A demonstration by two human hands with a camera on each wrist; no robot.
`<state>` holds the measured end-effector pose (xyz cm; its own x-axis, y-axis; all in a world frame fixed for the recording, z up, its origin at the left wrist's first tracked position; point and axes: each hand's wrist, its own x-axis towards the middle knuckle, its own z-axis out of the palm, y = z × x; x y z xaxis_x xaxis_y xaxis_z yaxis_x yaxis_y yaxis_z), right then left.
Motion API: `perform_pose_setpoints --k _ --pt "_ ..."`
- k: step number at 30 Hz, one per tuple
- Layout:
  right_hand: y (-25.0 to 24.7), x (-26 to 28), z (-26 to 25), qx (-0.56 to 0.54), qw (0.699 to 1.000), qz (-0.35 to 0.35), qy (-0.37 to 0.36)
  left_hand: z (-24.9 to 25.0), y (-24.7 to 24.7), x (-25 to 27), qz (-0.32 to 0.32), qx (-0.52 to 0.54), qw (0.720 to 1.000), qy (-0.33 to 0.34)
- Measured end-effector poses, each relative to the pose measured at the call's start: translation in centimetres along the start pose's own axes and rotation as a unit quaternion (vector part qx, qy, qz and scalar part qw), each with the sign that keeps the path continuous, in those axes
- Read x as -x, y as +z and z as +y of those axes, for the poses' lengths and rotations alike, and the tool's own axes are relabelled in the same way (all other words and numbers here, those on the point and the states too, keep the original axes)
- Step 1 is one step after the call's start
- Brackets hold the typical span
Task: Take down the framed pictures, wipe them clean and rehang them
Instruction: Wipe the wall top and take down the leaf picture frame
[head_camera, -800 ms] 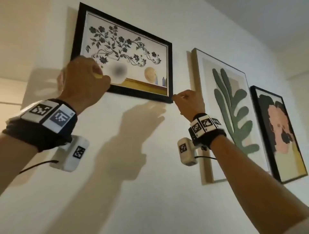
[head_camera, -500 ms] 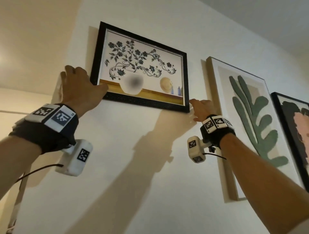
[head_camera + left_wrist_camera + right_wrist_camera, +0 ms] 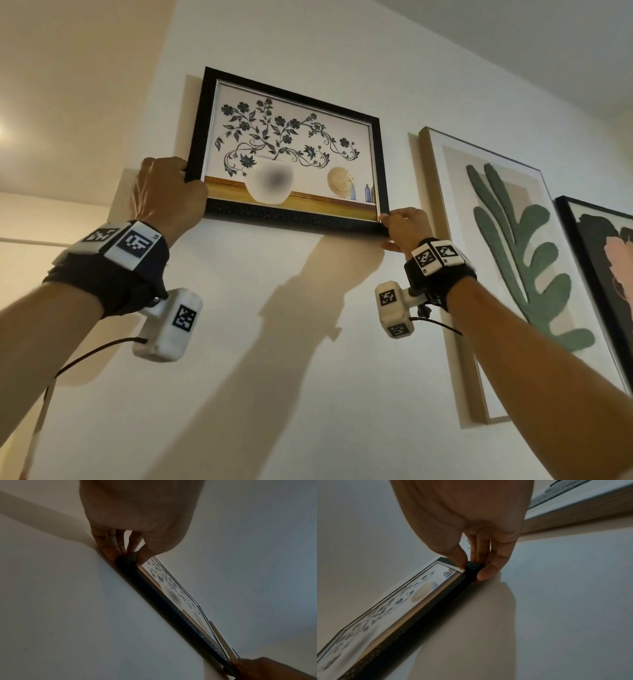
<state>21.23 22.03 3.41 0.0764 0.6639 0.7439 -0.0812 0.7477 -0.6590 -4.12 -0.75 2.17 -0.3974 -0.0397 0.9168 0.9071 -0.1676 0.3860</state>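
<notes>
**Both hands on the floral picture's lower corners**

I see the black-framed floral picture (image 3: 291, 154) against the white wall (image 3: 274, 342), the leftmost of three in a row; my left hand (image 3: 164, 192) grips its lower left corner, my right hand (image 3: 402, 228) its lower right corner; in the left wrist view the thumb (image 3: 145, 555) lies on the front of the frame and the fingers (image 3: 109, 547) are tucked behind it against the wall, so the corner is pinched between them; in the right wrist view the thumb (image 3: 453, 555) presses the front edge while the fingers (image 3: 489, 569) curl round behind the black moulding, clamped on it the same way; I cannot tell whether the frame hangs on its fixing or is carried by the hands; just to the right hangs the tall leaf print in a pale wooden frame (image 3: 507, 274); farther right, at the edge of the head view, a dark-framed picture with a pink shape (image 3: 609, 267); the shadows of both arms fall on the wall below the frame.
</notes>
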Motion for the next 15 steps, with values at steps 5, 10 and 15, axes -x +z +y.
perform_pose_setpoints --k 5,10,15 --pt "-0.1 -0.1 0.0 -0.043 0.998 -0.001 -0.035 -0.3 0.2 -1.0 0.005 0.008 1.0 0.019" --pt "-0.1 0.1 -1.1 -0.065 0.996 -0.01 -0.057 -0.1 -0.1 -2.0 0.019 0.06 0.998 0.023" --pt "-0.6 0.1 -1.1 -0.065 0.996 -0.01 -0.061 -0.7 0.2 -2.6 0.01 0.104 0.994 0.033"
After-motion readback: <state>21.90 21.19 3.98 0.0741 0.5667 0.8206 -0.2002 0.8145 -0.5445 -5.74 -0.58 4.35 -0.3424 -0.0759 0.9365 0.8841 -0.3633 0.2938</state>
